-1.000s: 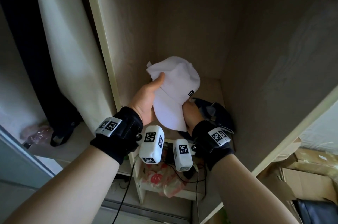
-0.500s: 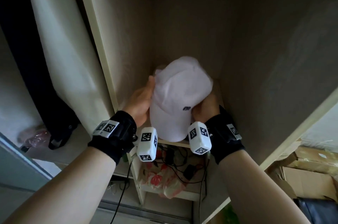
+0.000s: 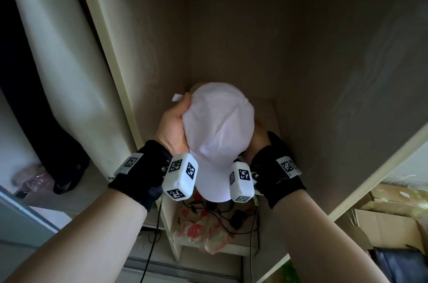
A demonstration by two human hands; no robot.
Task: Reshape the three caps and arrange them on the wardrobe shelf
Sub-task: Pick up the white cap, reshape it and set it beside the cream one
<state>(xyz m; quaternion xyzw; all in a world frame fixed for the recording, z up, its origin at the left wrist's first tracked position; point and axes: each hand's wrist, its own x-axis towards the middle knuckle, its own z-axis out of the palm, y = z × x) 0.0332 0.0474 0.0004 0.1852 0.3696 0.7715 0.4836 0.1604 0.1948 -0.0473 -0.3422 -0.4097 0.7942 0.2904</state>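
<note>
A white cap is held between both hands inside the wardrobe compartment, crown rounded and facing up, brim pointing toward me past the shelf's front edge. My left hand cups its left side, thumb on the crown. My right hand grips its right side, mostly hidden behind the cap. A beige cap peeks out just behind the white one. The wardrobe shelf shows bare wood at the right of the cap. The dark cap is hidden.
The compartment's left wall and right wall close in on both sides. Below the shelf lie a floral plastic bag and black cables. Cardboard boxes sit at lower right. A dark garment hangs at left.
The white cap went from crumpled and raised to rounded and lowered toward the shelf, brim toward me. My right hand shifted to the cap's right side. The dark cap is now covered.
</note>
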